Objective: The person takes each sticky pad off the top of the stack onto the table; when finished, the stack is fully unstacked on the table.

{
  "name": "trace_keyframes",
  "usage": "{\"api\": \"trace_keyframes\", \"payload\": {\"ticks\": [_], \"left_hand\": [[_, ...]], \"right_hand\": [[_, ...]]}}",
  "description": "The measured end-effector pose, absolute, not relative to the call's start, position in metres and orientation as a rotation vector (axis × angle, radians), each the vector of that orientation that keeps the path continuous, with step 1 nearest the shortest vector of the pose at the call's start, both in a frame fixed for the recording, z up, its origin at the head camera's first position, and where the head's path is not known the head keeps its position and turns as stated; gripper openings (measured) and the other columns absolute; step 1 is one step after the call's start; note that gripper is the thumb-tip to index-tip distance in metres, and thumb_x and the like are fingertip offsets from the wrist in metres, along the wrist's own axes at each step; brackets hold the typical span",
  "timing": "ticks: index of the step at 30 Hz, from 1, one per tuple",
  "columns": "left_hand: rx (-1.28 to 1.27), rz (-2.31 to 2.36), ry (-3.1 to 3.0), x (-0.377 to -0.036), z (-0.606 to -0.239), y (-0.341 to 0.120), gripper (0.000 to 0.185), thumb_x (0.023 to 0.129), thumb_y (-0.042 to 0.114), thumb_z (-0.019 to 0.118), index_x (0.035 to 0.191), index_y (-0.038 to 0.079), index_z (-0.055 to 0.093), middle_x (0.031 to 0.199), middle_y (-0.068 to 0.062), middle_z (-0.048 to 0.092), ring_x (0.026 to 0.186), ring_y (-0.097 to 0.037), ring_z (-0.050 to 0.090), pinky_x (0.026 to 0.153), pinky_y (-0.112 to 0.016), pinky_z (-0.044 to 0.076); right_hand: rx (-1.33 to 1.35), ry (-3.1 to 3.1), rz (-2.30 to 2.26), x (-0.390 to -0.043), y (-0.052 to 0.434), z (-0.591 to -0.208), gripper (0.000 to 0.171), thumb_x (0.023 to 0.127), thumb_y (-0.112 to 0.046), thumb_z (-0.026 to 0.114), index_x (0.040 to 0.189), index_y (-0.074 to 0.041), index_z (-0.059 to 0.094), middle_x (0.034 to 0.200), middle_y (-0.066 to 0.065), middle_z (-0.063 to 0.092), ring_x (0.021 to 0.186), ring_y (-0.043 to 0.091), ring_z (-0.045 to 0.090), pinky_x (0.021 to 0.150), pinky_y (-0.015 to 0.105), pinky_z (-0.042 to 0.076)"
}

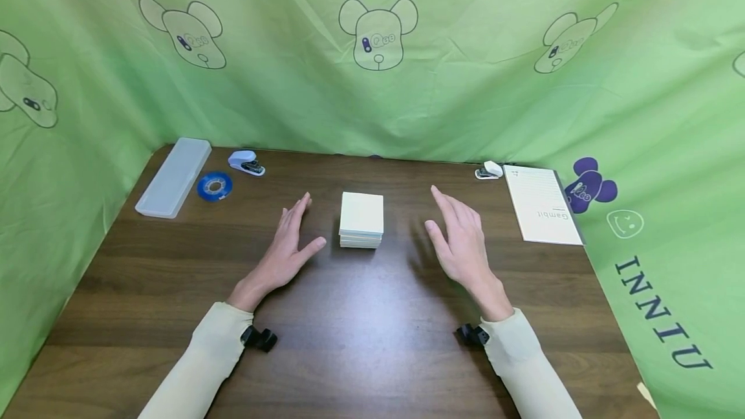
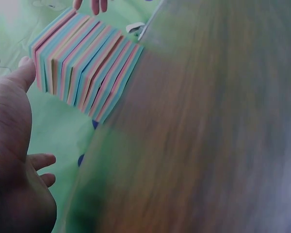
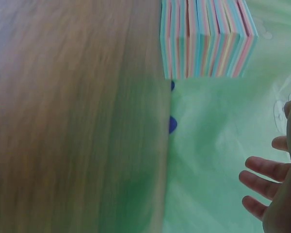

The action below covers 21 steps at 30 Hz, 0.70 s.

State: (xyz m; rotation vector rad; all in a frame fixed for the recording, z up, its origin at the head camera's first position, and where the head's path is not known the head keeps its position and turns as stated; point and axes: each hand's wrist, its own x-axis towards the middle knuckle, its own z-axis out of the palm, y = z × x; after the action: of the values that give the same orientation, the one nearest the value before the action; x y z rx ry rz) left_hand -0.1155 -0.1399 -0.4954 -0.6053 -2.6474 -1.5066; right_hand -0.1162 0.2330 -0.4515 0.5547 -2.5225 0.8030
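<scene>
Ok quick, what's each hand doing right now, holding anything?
Left hand: open, fingers straight, holding nothing, just left of the stack of sticky notes.
Right hand: open, holding nothing, just right of the stack.

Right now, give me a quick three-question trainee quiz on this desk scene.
1. True or false: the left hand grips the note pad.
2. Which lies nearest the blue tape roll? A) stapler B) notebook C) note pad
3. Fill in: the note pad sits ____ the two hands.

Key:
1. False; both hands, including the right hand, are open and apart from it.
2. A
3. between
</scene>
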Motion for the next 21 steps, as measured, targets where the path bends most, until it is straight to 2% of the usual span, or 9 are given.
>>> {"api": "trace_keyframes", "payload": {"ticks": [9, 11, 16, 18, 21], "left_hand": [[-0.588, -1.646, -2.648, -0.115, -0.499, -0.123, 0.092, 0.107, 0.019, 0.075, 0.173, 0.001, 0.014, 0.175, -0.022, 0.034, 0.167, -0.035, 0.026, 0.14, -0.052, -0.006], [-0.58, -1.678, -2.642, -0.116, -0.501, -0.119, 0.09, 0.106, 0.02, 0.077, 0.171, 0.001, 0.017, 0.174, -0.021, 0.034, 0.166, -0.036, 0.027, 0.14, -0.053, -0.006], [-0.537, -1.761, -2.636, -0.115, -0.503, -0.111, 0.086, 0.102, 0.023, 0.083, 0.163, 0.005, 0.025, 0.172, -0.017, 0.034, 0.166, -0.036, 0.027, 0.137, -0.059, 0.018], [-0.536, -1.753, -2.637, -0.116, -0.505, -0.108, 0.085, 0.1, 0.023, 0.085, 0.16, 0.006, 0.027, 0.171, -0.016, 0.037, 0.165, -0.035, 0.029, 0.134, -0.057, 0.027], [-0.566, -1.686, -2.64, -0.119, -0.508, -0.105, 0.083, 0.095, 0.02, 0.091, 0.152, 0.002, 0.033, 0.17, -0.018, 0.042, 0.162, -0.037, 0.035, 0.138, -0.055, 0.018]], "right_hand": [[0.614, -2.443, 0.965, -0.12, 0.211, -0.453, 0.056, 0.11, -0.027, 0.06, 0.163, -0.011, 0.054, 0.146, 0.021, 0.067, 0.135, 0.042, 0.062, 0.112, 0.066, 0.043], [0.621, -2.434, 1.026, -0.12, 0.207, -0.453, 0.055, 0.11, -0.025, 0.062, 0.162, -0.011, 0.055, 0.144, 0.021, 0.068, 0.134, 0.041, 0.062, 0.111, 0.065, 0.043], [0.627, -2.435, 1.164, -0.122, 0.198, -0.456, 0.053, 0.11, -0.022, 0.064, 0.161, -0.011, 0.056, 0.142, 0.018, 0.069, 0.135, 0.036, 0.063, 0.109, 0.06, 0.044], [0.63, -2.438, 1.205, -0.123, 0.194, -0.456, 0.053, 0.109, -0.021, 0.064, 0.16, -0.01, 0.057, 0.142, 0.018, 0.069, 0.136, 0.035, 0.063, 0.108, 0.059, 0.044], [0.638, -2.436, 1.286, -0.125, 0.187, -0.456, 0.052, 0.109, -0.018, 0.065, 0.16, -0.009, 0.057, 0.143, 0.017, 0.069, 0.136, 0.035, 0.062, 0.11, 0.059, 0.044]]}}
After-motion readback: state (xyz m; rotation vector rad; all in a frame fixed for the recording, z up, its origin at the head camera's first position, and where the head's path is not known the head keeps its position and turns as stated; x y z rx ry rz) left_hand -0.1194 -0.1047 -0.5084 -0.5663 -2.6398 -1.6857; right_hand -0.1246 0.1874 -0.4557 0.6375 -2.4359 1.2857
